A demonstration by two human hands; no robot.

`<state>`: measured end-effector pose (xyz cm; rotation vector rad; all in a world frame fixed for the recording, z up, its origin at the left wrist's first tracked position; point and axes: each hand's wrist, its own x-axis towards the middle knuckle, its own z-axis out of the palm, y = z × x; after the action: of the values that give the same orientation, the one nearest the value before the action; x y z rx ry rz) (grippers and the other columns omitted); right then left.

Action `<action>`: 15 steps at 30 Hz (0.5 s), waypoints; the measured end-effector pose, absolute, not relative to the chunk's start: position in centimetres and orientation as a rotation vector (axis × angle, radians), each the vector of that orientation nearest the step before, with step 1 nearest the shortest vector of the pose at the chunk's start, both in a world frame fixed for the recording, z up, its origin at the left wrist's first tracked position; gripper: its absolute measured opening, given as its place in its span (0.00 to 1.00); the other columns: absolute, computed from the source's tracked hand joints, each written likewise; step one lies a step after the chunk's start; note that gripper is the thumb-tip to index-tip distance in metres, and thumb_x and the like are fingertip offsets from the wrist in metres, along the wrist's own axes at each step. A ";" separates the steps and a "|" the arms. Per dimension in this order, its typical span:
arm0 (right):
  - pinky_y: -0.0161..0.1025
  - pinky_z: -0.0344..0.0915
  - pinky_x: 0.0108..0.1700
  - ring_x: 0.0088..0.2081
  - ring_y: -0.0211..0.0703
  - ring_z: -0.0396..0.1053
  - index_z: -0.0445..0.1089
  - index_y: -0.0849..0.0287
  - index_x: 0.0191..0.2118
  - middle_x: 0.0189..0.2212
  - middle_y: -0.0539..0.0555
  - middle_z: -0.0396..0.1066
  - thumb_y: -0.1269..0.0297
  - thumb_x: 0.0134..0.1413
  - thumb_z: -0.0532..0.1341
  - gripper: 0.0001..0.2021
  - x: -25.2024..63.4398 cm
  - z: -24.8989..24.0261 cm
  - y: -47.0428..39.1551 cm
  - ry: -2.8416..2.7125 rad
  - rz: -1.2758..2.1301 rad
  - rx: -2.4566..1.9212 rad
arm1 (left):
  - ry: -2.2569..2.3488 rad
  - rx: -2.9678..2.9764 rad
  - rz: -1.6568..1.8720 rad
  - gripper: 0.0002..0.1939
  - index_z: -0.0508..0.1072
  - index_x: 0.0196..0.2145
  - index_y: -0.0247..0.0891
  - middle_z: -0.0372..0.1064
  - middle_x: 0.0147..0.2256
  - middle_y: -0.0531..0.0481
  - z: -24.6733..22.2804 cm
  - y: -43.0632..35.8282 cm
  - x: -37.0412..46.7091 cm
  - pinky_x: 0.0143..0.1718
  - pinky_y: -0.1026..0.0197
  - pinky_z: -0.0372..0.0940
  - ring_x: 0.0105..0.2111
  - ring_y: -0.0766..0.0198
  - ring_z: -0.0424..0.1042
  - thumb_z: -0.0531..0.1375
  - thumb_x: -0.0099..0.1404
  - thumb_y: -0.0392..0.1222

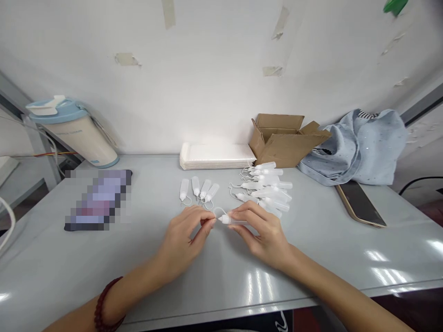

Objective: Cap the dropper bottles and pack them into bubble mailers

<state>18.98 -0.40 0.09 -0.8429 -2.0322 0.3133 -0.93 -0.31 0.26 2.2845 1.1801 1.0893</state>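
Observation:
Between thumb and fingers of my right hand (pixel 259 230) lies a small translucent dropper bottle (pixel 226 219), its pointed tip turned left. A thin white tether loops up from its neck. My left hand (pixel 188 235) pinches at the tip; what sits between those fingertips, perhaps the tether's end, is too small to make out. Beyond my left hand, several similar bottles (pixel 205 189) lie side by side on the table. A larger heap of such bottles (pixel 273 191), tethers tangled toward the left, lies just beyond my right hand.
Against the wall are a stack of white padded envelopes (pixel 218 157), an open cardboard box (pixel 290 145) and a light blue cloth bag (pixel 363 147). A phone (pixel 360 203) lies at right, a blurred phone (pixel 104 200) at left. A cream tumbler (pixel 79 133) stands back left.

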 end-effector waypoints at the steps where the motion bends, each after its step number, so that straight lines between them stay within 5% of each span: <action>1: 0.38 0.70 0.31 0.33 0.41 0.70 0.68 0.58 0.39 0.33 0.55 0.69 0.76 0.56 0.56 0.08 18.9 0.0 -0.4 -2.017 0.320 -0.846 | 1.184 2.263 1.066 0.05 0.68 0.33 0.40 0.69 0.27 0.55 0.4 -0.4 -0.9 0.30 0.64 0.62 0.27 0.67 0.67 0.54 0.66 0.34; 15: 0.40 0.69 0.35 0.36 0.42 0.69 0.68 0.58 0.38 0.34 0.55 0.68 0.78 0.54 0.57 0.09 18.8 -0.5 0.6 -1.963 0.409 -0.861 | 1.302 2.095 0.864 0.05 0.70 0.34 0.40 0.70 0.28 0.54 0.8 0.1 -1.0 0.33 0.63 0.64 0.30 0.64 0.70 0.55 0.64 0.41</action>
<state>18.77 0.60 -0.45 -0.8606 -1.9634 0.4090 -0.95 0.15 0.77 2.0953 1.3025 0.8637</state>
